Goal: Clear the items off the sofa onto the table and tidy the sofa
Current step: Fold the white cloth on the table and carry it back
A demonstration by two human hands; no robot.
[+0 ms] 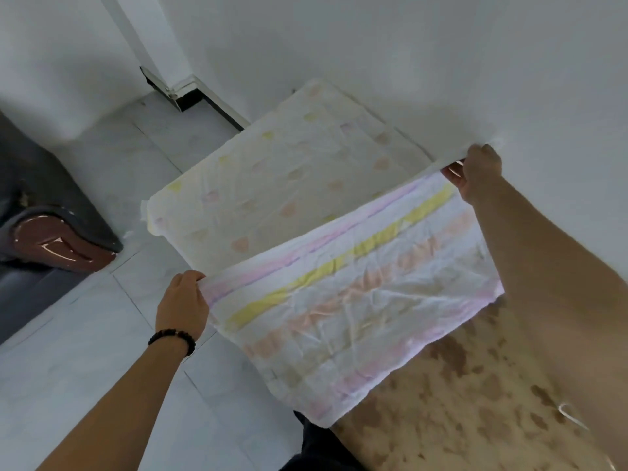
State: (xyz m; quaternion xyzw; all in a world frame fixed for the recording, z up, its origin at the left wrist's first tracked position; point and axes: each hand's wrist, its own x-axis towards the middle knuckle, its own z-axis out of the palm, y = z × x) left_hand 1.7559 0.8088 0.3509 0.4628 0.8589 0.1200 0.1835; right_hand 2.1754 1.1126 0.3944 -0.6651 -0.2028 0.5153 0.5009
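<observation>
A thin white cloth (356, 283) with pink, yellow and orange stripes is stretched between both hands in the middle of the view. My left hand (181, 305) pinches its near-left corner; a dark bead bracelet sits on that wrist. My right hand (475, 173) grips the far-right corner close to the wall. The far half of the cloth (289, 171), pale with faint heart marks, is folded away from me and hangs over the floor. Under the cloth's right part lies a tan surface with brown blotches (458, 402); I cannot tell if it is the sofa seat.
A dark grey sofa arm with a glossy brown end (61, 246) stands at the left. White floor tiles (85, 351) fill the lower left. A white wall (407, 62) runs behind, with a black and metal baseboard corner (190, 96).
</observation>
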